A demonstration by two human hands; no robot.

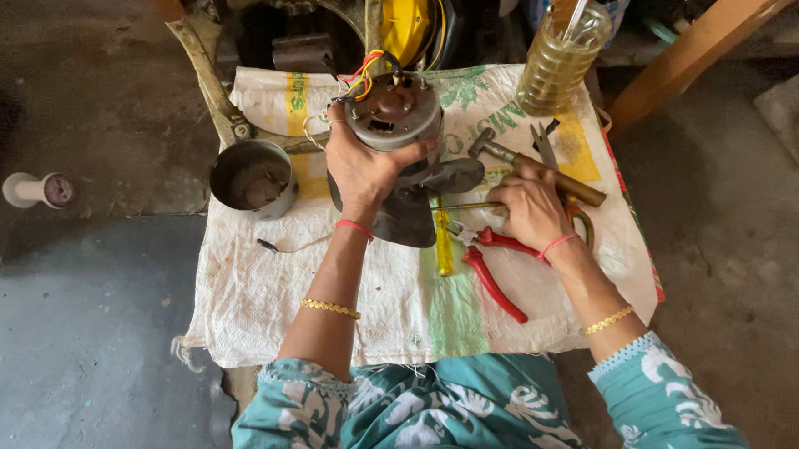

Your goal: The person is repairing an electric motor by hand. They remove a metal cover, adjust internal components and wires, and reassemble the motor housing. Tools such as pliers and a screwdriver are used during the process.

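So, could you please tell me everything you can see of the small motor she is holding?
The motor is a round, grey-brown metal housing, dusty and worn, with a slot in its end face. Red, yellow and black wires rise from its top edge. It stands tilted over the white woven sack, above a dark metal plate. The left hand wraps its side.

Teal white-leaf-print sleeves; gold bangles, red thread bands on both wrists.

Free room: bare sack cloth (259, 299) on the near left of the table. Obstacles: metal cup (254, 179) at the left edge; motor (396, 124) at centre; hammer (535, 165), yellow screwdriver (442, 240) and red pliers (492, 275) crowd the right; glass jar (561, 64) at the far right corner.
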